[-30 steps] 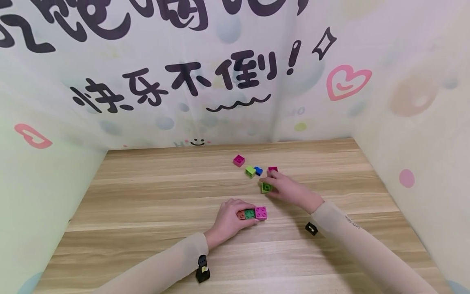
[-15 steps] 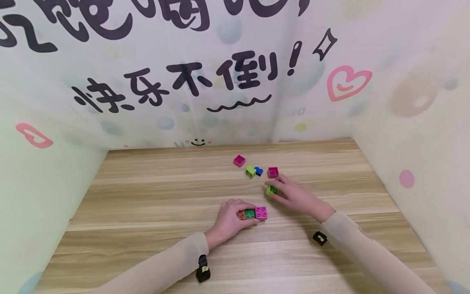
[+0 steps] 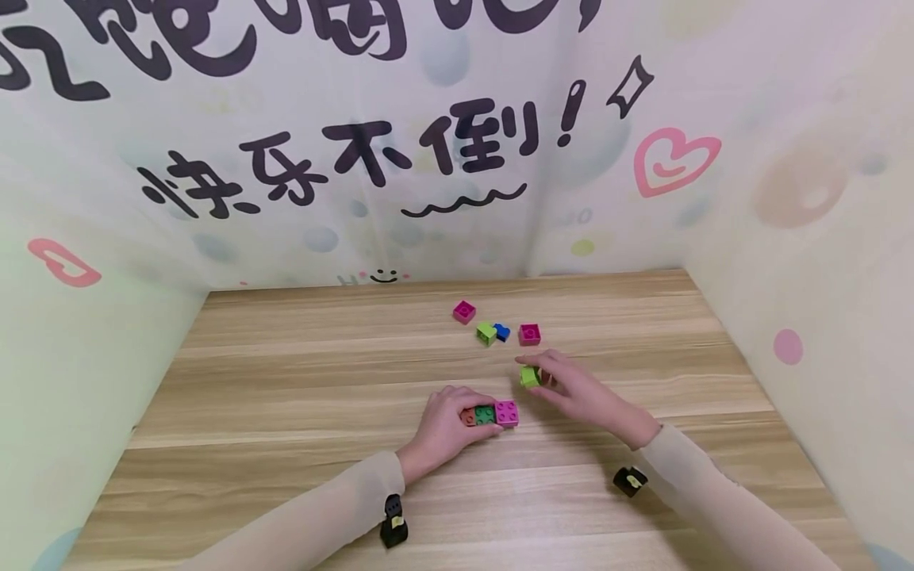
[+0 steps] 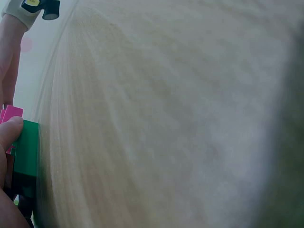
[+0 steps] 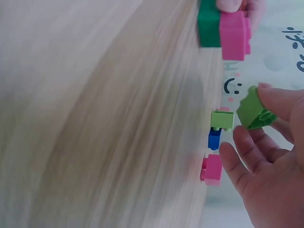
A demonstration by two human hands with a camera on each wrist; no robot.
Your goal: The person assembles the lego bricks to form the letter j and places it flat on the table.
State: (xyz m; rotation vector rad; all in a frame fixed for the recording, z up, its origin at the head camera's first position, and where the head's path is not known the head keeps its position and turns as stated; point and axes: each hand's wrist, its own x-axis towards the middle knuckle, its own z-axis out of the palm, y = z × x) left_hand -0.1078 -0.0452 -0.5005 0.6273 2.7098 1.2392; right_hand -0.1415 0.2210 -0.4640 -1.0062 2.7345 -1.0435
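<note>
My left hand (image 3: 439, 432) grips a joined group of toy building bricks low on the wooden table. An orange-brown brick (image 3: 468, 417) shows between thumb and fingers, a dark green brick (image 3: 485, 415) beside it, and a pink brick (image 3: 508, 413) with studs up at the right end. In the left wrist view the thumb presses near the pink brick, over the green brick (image 4: 26, 154). To the right and farther back, my right hand (image 3: 587, 394) pinches a lime green brick (image 3: 529, 377). That lime brick (image 5: 252, 111) is tilted and raised above the table in the right wrist view.
Behind the right hand lie a magenta brick (image 3: 530, 335), a blue brick (image 3: 503, 332) against another lime brick (image 3: 486, 334), and a second magenta brick (image 3: 464, 312). A printed white cloth wall (image 3: 457, 238) borders the table's back; pale walls stand at both sides.
My right hand has drawn the lime green brick back toward me and slightly right, turning it over and uncovering the nearer magenta brick. My left hand and its bricks have stayed put.
</note>
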